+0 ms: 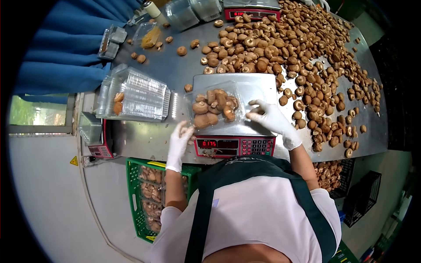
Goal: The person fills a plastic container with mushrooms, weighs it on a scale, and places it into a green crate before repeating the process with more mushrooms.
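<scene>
A clear plastic tray of brown mushrooms [213, 107] rests on the metal plate of a red scale [258, 81], whose display shows 0.175. My left hand [179, 141], in a white glove, is beside the tray's lower left corner, its fingers partly curled; whether they touch the tray or hold anything is hard to tell. On the tray's right, over the scale plate, my gloved right hand [272, 119] is spread with nothing in it, close to the tray's edge.
Loose mushrooms [307, 48] cover the table's right and back. Stacked clear trays [136, 96] stand at the left, with another scale [101, 147] beyond. A green crate [133, 197] of packed mushrooms is below the front edge. Another person's gloved hand [324, 5] shows at the back.
</scene>
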Available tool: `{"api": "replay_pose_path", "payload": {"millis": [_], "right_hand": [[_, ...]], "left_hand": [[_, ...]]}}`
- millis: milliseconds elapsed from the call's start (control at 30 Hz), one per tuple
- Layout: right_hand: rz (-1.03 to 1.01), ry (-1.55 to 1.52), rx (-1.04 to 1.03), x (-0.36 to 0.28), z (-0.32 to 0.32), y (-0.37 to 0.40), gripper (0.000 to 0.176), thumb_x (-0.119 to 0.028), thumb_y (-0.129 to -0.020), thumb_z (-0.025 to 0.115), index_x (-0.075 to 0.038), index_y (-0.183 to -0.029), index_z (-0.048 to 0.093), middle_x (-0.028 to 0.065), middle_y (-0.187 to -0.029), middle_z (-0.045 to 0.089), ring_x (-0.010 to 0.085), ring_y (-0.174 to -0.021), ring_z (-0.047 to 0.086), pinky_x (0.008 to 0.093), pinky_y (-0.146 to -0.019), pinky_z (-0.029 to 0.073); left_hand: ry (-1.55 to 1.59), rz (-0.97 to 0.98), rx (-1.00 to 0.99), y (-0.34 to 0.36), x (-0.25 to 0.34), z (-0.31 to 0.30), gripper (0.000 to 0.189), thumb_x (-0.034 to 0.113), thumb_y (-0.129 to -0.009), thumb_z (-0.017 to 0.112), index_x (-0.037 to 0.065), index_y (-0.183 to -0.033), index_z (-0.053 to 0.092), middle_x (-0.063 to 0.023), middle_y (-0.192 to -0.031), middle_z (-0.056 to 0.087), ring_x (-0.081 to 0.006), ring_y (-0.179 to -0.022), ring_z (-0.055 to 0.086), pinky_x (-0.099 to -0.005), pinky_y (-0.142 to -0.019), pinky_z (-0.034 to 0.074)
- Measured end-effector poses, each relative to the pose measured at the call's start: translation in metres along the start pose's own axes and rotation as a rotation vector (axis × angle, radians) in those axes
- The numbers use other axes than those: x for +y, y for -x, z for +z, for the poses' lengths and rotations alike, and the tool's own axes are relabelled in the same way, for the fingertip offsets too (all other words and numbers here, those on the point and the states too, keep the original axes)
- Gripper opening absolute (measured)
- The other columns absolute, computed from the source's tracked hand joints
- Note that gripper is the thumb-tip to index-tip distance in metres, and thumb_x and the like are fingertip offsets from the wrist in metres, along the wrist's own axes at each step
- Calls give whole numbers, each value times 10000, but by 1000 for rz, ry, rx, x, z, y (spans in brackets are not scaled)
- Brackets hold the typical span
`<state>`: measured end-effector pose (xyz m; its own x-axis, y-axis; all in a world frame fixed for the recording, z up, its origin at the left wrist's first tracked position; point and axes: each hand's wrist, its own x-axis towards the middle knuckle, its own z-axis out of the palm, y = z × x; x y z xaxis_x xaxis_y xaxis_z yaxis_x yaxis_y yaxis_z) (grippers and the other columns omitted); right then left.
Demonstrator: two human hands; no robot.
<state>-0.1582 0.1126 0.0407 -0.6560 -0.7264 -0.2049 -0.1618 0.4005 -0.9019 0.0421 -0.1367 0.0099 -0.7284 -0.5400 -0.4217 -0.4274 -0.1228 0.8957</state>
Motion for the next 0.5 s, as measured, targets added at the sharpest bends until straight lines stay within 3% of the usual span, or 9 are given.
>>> {"api": "replay_pose_path", "payload": {"millis": [33,133,167,233,400,467,500], "right_hand": [[18,31,-60,7,9,-5,482,-333,-811,660,37,-1101,553,106,-765,674,163,-707,646,255,-664,498],[186,-414,-92,16,28,-9,202,-129,-859,595,36,-960,537,100,-734,657,125,-651,619,234,-601,484],[184,-399,-102,21,30,-10,202,-129,-859,595,36,-960,537,100,-734,657,125,-651,619,234,-601,484],[173,-660,-92,27,30,-10,99,-41,-854,560,28,-907,513,73,-721,632,101,-642,602,209,-583,471],[30,-428,15,44,34,9,77,5,-820,555,11,-887,517,35,-721,606,72,-665,588,206,-614,477],[-78,-313,144,47,32,22,67,-9,-824,553,-5,-886,529,22,-733,611,55,-670,577,210,-632,479],[-74,-308,137,50,29,26,67,-9,-824,553,-5,-886,529,22,-733,611,55,-670,577,210,-632,479]], "left_hand": [[119,-48,-46,2,-5,5,295,145,-884,568,29,-1146,499,-81,-828,620,-111,-614,592,-190,-499,455],[340,-6,37,8,-6,21,192,122,-890,549,33,-1056,508,-69,-747,600,-115,-576,579,-199,-490,458],[346,22,49,9,-1,25,159,95,-889,529,30,-1031,501,-61,-725,588,-110,-563,568,-194,-490,457],[373,69,53,5,-5,30,163,78,-882,526,25,-1034,496,-56,-722,583,-108,-564,567,-195,-490,457],[239,305,113,6,-26,46,200,4,-851,533,-6,-1041,471,-40,-735,563,-97,-584,565,-191,-521,458],[194,347,126,13,-31,51,227,-12,-824,551,-17,-1040,483,-71,-785,593,-111,-640,590,-197,-560,467],[12,437,104,20,-27,53,237,-16,-813,549,-5,-1041,485,-69,-798,598,-130,-668,603,-233,-592,483]]}}
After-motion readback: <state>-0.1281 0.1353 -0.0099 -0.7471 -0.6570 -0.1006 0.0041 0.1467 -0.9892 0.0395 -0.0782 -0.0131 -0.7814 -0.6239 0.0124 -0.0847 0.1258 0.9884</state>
